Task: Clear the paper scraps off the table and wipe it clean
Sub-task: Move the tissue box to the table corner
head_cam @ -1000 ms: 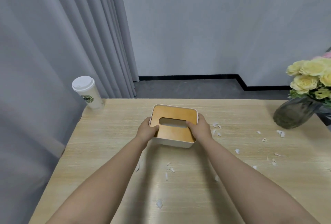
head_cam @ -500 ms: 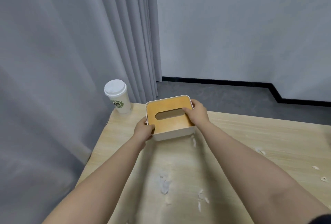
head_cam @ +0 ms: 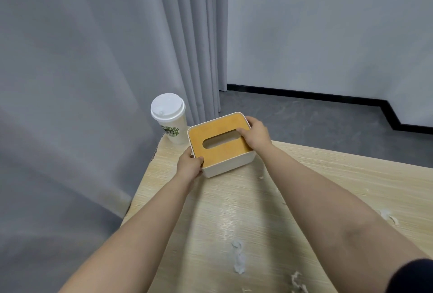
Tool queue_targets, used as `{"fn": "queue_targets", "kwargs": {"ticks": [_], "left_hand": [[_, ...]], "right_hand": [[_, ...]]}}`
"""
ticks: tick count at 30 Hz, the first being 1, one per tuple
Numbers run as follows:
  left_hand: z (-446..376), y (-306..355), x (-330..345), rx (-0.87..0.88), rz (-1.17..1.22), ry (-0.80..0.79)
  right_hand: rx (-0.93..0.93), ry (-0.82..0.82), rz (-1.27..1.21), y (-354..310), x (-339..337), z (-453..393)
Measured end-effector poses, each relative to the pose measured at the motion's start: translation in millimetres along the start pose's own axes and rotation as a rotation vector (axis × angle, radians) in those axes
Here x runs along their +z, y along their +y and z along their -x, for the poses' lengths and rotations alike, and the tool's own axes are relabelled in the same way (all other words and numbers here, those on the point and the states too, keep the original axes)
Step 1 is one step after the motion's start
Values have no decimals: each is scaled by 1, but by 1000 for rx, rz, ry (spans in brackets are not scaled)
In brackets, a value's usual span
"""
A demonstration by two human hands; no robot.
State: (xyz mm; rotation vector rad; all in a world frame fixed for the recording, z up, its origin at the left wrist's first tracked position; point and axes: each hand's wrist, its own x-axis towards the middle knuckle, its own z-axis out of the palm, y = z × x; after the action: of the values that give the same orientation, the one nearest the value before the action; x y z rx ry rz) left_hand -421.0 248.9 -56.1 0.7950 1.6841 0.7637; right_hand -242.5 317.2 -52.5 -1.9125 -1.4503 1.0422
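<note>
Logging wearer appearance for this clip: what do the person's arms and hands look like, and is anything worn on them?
Both forearms are bare. The left hand and right hand show no gloves, rings or watch. A dark sleeve edge shows at the right upper arm.

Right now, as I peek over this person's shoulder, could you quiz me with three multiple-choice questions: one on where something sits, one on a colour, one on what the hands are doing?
1. Where does the paper cup stand?
A. at the table's far left corner, beside the tissue box
B. on the floor
C. on the box

2. What colour is the top of the tissue box?
A. blue
B. orange-yellow
C. black

3. What do the left hand and right hand do?
A. hang idle
B. wipe the table
C. both grip the box

Answers: 1 A, the cup stands just left of the box; 2 B, the slotted lid shows it; 3 C, fingers curl over opposite edges.
</note>
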Motion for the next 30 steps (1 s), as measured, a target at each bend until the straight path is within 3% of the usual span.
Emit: {"fn": "queue_targets", "kwargs": {"ticks": [16,23,30], "left_hand": [[-7,-6,0,16,-48,7],[7,0,0,58,-204,48],[43,14,12,163,-332,118]], "right_hand": [[53,-2,21,9,15,-7],[16,-52,89,11,7,11],[55,3,12,28,-27,52]]}}
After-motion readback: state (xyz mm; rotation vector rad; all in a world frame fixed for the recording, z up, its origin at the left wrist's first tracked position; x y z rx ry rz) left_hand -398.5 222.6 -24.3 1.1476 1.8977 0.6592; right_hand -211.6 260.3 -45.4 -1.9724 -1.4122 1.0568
